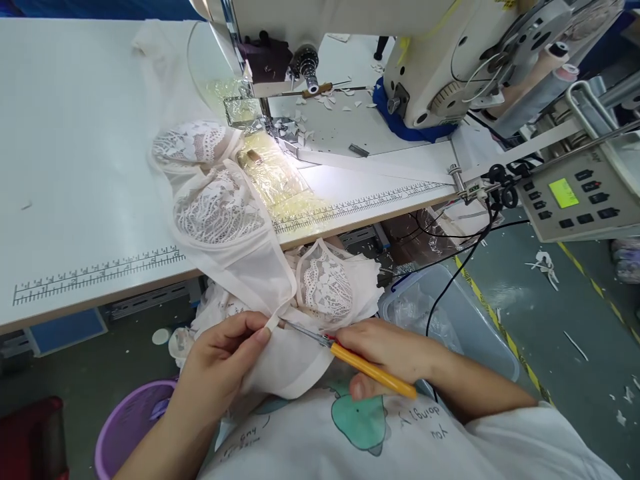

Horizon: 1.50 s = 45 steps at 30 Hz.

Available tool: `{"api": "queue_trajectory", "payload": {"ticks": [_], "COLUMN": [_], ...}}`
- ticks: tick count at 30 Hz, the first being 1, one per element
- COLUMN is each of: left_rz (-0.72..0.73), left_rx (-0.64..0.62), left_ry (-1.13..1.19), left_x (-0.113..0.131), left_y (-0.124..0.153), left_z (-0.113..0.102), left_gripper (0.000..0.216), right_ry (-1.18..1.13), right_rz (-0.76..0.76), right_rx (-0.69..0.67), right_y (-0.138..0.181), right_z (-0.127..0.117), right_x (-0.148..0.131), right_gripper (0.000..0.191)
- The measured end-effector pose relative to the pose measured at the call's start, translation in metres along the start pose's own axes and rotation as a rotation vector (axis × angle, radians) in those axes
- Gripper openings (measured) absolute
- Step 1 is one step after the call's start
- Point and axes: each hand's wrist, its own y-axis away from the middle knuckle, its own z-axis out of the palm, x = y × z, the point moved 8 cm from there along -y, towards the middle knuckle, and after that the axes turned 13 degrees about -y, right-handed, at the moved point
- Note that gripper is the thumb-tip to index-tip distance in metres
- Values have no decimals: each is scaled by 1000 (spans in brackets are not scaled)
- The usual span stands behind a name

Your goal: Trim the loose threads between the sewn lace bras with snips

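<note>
My left hand (223,353) pinches a narrow strap end of a pale lace bra (220,207) that hangs from the table edge down to my lap. My right hand (385,347) is closed on a yellow-handled tool (370,370), whose thin metal tip (300,328) touches the strap end just beside my left thumb. More lace pieces (325,283) lie bunched below the table edge, behind my hands. The garment's upper cup rests on the white sewing table (75,167) close to the machine's needle area.
A white sewing machine (400,60) stands at the back, lamp lighting clear plastic film (270,173) on the table. A control panel (575,197) sits right. Below are a clear plastic bin (480,340), a purple basket (125,427), black cables and yellow-black floor tape (500,327).
</note>
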Motion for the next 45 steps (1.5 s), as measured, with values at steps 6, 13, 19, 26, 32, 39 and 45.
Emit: {"api": "queue_trajectory", "payload": {"ticks": [6, 13, 19, 26, 32, 39, 45], "left_rz": [-53, -54, -93, -77, -33, 190, 301], "left_rx": [5, -2, 8, 47, 15, 2, -29], "left_ry": [23, -31, -43, -78, -158, -353, -456], "left_x": [-4, -5, -8, 1, 4, 26, 34], "left_y": [0, 2, 2, 6, 9, 14, 15], "left_z": [1, 8, 10, 7, 7, 16, 22], "left_gripper": [16, 20, 28, 25, 23, 9, 10], "right_ry": [34, 35, 54, -40, -259, -290, -264], "right_rz": [76, 125, 131, 123, -18, -325, -219], "right_rx": [-77, -59, -20, 88, 433, 659, 566], "right_y": [6, -5, -10, -13, -3, -4, -26], "right_z": [0, 4, 3, 6, -19, -44, -34], "right_x": [5, 0, -1, 5, 9, -29, -31], "right_gripper": [37, 27, 29, 42, 50, 25, 27]}}
